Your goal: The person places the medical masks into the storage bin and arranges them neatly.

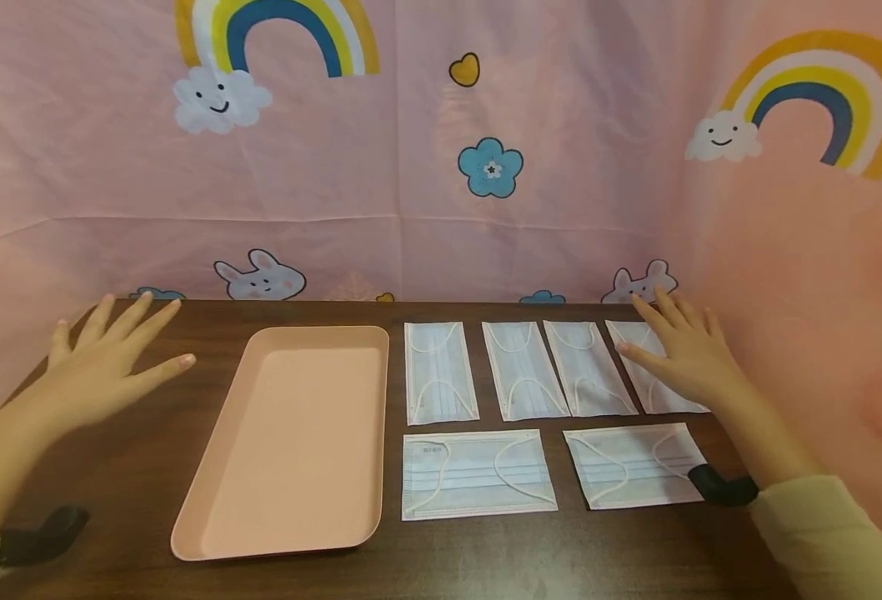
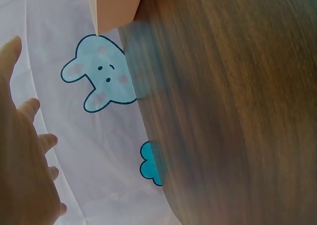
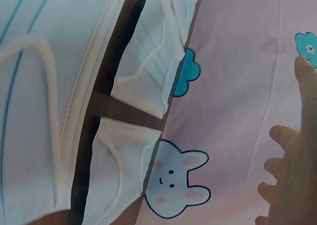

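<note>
My left hand (image 1: 107, 362) is held with spread fingers over the table's left side, left of a shallow pink tray (image 1: 302, 450). It holds nothing; in the left wrist view the hand (image 2: 25, 150) shows at the left edge, apart from the tray's corner (image 2: 116, 7). My right hand (image 1: 684, 350), fingers also spread, overlaps the rightmost upright face mask (image 1: 639, 337) in the head view and grips nothing. Several pale blue face masks with white ear loops lie flat right of the tray: an upper row including one mask (image 1: 441, 375), and below it two sideways masks (image 1: 478, 475), (image 1: 636, 467).
The dark wooden table (image 1: 471, 558) ends at a pink cloth backdrop (image 1: 411, 167) printed with rainbows, rabbits and flowers. A cloth side (image 1: 824, 275) rises close by my right arm. Black wrist straps (image 1: 722, 486) show at both wrists.
</note>
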`<action>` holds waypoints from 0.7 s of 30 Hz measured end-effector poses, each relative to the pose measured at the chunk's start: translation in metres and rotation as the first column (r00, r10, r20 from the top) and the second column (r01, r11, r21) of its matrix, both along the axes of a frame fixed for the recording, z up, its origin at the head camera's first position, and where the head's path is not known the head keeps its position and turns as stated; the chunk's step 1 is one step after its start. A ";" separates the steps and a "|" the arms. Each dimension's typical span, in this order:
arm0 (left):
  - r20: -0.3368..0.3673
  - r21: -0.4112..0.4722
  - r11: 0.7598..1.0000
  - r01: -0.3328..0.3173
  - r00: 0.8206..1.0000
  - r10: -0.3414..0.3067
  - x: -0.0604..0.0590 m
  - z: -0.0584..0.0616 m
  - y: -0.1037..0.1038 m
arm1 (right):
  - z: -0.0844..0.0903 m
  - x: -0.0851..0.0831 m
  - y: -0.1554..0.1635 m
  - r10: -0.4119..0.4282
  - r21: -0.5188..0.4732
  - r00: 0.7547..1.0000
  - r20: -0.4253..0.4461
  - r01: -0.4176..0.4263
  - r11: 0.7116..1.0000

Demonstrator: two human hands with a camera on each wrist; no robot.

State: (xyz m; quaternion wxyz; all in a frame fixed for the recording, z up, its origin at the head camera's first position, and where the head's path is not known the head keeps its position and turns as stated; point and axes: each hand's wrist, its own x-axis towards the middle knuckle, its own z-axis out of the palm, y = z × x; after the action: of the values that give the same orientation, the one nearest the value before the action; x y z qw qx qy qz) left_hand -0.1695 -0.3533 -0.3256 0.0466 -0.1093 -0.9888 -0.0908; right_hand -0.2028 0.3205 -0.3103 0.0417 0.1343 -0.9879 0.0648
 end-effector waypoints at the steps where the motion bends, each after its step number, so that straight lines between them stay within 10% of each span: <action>1: -0.008 0.000 1.000 0.000 1.000 0.000 0.001 0.000 0.000 | 0.000 0.001 -0.001 0.001 -0.002 1.000 -0.010 -0.001 1.000; 21: -0.092 0.224 0.966 0.127 0.990 -0.109 0.017 -0.015 0.017 | -0.012 0.035 -0.048 0.189 -0.233 0.949 -0.253 -0.249 0.940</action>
State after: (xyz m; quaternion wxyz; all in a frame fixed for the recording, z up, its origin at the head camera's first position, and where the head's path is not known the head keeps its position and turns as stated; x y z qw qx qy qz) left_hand -0.1523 -0.3365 -0.3401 0.0922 -0.1653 -0.9608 -0.2026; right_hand -0.1681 0.2727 -0.3219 0.1641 0.2438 -0.9381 0.1834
